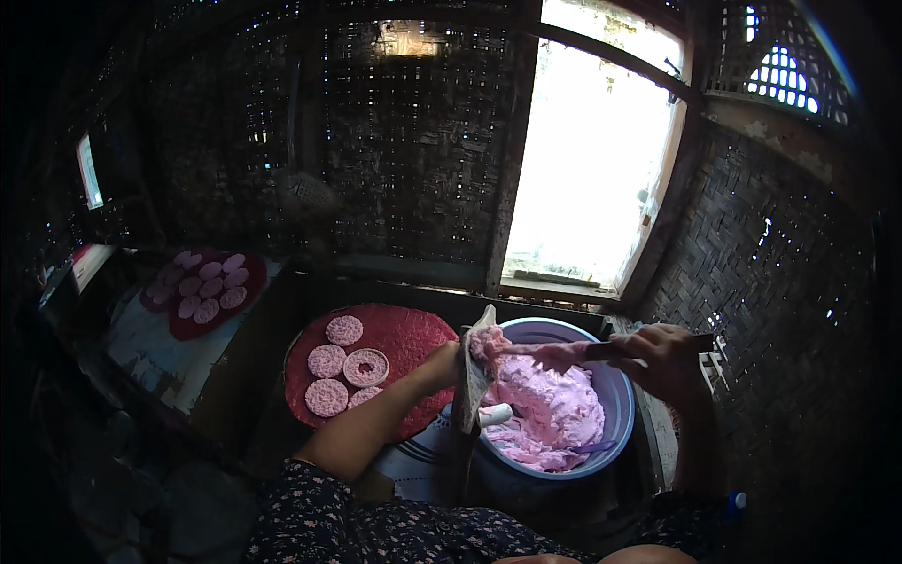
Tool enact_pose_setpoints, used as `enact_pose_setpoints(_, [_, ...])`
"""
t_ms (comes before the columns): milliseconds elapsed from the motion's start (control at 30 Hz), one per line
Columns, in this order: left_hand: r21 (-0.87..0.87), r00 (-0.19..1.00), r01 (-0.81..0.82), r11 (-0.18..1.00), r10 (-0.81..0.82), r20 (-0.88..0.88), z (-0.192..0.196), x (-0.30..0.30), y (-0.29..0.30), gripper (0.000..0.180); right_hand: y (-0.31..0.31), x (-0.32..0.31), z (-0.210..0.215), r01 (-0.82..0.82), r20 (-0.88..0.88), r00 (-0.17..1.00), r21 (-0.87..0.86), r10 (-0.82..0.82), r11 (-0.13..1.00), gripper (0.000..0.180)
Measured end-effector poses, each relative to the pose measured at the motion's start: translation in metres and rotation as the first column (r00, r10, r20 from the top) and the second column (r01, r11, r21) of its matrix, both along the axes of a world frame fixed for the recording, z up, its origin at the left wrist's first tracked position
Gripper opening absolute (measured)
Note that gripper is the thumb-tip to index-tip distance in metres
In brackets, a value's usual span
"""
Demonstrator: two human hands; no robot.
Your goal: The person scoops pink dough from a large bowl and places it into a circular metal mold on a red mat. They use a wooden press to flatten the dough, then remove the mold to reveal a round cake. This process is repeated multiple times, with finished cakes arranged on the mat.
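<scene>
My right hand (662, 362) is closed around the dark handle of a spatula (606, 351), whose far end is coated in pink dough. That end reaches left to a lump of dough (487, 344) on a greyish flat board (474, 390) standing on edge. My left hand (440, 365) grips this board from its left side; the fingertips are hidden. Below the spatula is a blue-grey basin (615, 414) with a large mass of soft pink dough (554, 404). A white cylinder (495, 414) shows at the basin's left rim, and a purple utensil (595, 447) lies inside at right.
Left of the basin is a round red mat (409, 329) with several pink lacy discs (326, 361); a pale ring (365, 368) surrounds one. Farther left, more discs (211, 287) lie on another red mat. A bright window (592, 169) and woven walls (770, 235) stand behind.
</scene>
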State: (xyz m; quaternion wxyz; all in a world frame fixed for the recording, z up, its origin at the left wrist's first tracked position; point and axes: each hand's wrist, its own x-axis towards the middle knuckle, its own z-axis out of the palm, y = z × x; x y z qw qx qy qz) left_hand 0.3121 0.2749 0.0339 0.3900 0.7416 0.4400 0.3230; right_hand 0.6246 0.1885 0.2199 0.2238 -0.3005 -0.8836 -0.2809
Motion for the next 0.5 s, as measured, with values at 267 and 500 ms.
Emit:
enact_pose_setpoints(267, [0.255, 0.978, -0.139, 0.957, 0.173, -0.117, -0.011, 0.027, 0.003, 0.035, 0.023, -0.003, -0.006, 0.151, 0.105, 0.988, -0.440, -0.116, 0.885, 0.016])
enact_pose_setpoints(500, [0.212, 0.923, -0.083, 0.974, 0.155, -0.351, 0.021, 0.046, -0.015, 0.035, 0.028, -0.048, -0.026, 0.344, 0.272, 0.925, -0.306, -0.265, 0.888, 0.015])
